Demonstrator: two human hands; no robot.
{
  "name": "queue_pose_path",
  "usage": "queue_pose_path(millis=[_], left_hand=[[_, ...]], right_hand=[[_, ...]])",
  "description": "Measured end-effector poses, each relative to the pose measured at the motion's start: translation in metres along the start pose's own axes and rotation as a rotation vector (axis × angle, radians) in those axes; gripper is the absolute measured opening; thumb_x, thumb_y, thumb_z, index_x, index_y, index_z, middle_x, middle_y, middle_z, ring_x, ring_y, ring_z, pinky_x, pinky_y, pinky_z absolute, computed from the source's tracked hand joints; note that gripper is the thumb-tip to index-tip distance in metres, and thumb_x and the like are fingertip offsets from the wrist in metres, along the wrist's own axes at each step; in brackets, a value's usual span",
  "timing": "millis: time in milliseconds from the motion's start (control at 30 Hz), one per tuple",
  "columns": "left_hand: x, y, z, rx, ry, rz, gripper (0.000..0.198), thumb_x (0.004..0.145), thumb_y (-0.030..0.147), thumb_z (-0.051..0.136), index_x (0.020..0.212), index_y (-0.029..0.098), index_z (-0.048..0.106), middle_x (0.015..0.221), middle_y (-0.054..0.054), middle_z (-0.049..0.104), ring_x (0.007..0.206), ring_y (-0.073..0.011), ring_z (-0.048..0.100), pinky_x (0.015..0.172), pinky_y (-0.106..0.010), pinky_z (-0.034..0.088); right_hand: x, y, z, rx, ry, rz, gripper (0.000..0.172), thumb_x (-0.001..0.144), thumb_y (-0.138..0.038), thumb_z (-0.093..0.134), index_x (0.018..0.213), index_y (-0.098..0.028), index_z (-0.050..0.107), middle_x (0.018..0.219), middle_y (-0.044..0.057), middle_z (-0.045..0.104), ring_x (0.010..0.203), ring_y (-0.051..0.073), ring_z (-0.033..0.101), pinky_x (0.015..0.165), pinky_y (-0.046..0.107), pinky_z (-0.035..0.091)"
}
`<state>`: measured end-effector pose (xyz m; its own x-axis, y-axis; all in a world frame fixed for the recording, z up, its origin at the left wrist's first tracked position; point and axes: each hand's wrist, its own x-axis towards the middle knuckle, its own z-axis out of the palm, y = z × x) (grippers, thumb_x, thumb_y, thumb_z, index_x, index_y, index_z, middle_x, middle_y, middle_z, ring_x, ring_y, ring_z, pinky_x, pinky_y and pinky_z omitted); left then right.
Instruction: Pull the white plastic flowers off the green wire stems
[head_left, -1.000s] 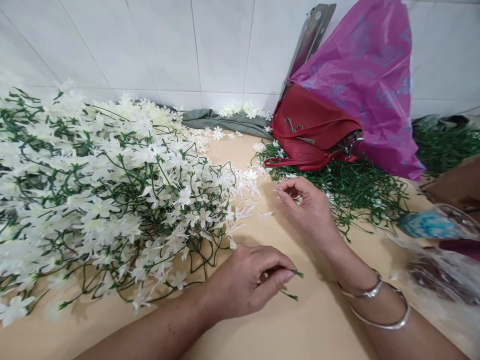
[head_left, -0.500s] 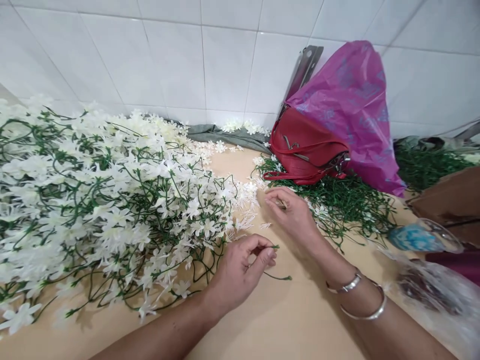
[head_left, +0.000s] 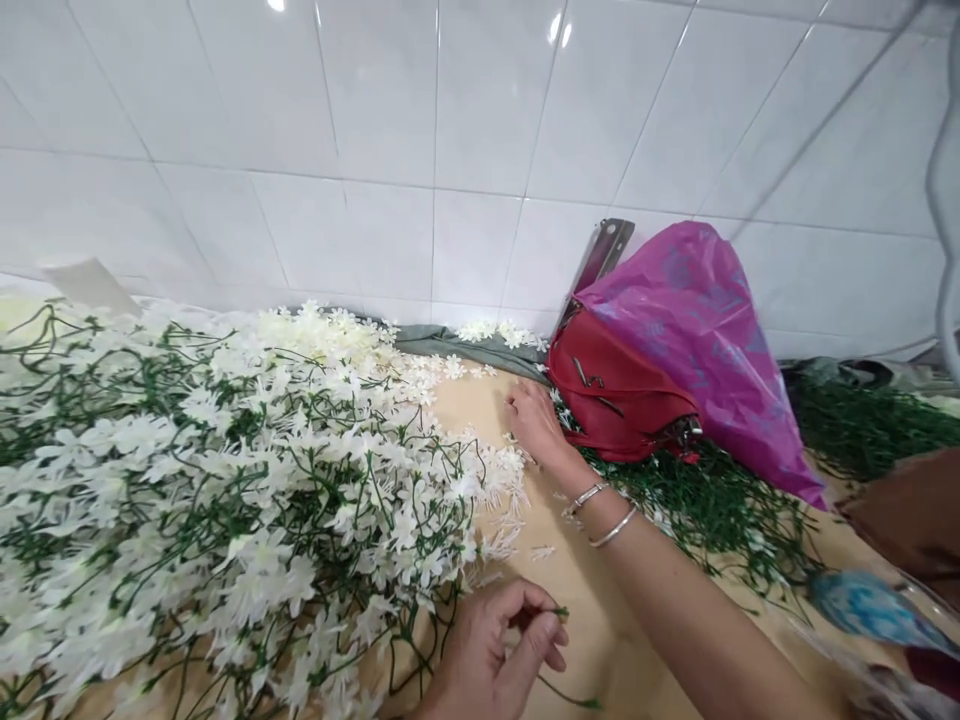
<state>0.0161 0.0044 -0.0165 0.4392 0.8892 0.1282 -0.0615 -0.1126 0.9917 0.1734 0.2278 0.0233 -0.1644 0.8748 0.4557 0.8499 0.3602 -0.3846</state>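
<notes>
The heap of flowered sprigs (head_left: 225,480) covers the table (head_left: 585,600) left of both hands. A purple bag (head_left: 697,330) and a red handbag (head_left: 607,395) lie just right of the right hand (head_left: 534,425). That hand reaches palm-down among loose blossoms (head_left: 450,368); whether it grips 1 cannot be told. The left hand (head_left: 487,660), nearer the camera, pinches 1 green stem (head_left: 559,611). Judged step: blossom pickup. A pick here calls for a fine fingertip pinch.
</notes>
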Motion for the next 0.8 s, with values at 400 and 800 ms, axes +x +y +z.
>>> queue_pose_path(millis=[400,800], left_hand=[[0.001,0.009,-0.006,-0.053,0.044,-0.081,0.038,0.104,0.051,0.053,0.095,0.016,0.066,0.088,-0.009,0.075,0.076,-0.0162,0.072,0.074,-0.025,0.052],[-0.001,0.023,-0.007,-0.198,0.12,-0.132,0.032,0.103,0.049,0.055,0.095,0.018,0.058,0.081,0.0,0.061,0.068,-0.012,0.057,0.067,-0.025,0.047]], right_hand=[[-0.145,-0.03,-0.053,0.218,-0.284,-0.353,0.019,0.102,-0.011,0.047,0.095,-0.024,0.061,0.133,0.012,0.072,0.126,0.024,0.066,0.105,0.044,0.052],[-0.191,-0.02,-0.109,0.344,0.083,0.205,0.012,0.095,-0.025,0.064,0.086,-0.023,0.072,0.09,0.006,0.073,0.089,0.022,0.07,0.083,0.035,0.056]])
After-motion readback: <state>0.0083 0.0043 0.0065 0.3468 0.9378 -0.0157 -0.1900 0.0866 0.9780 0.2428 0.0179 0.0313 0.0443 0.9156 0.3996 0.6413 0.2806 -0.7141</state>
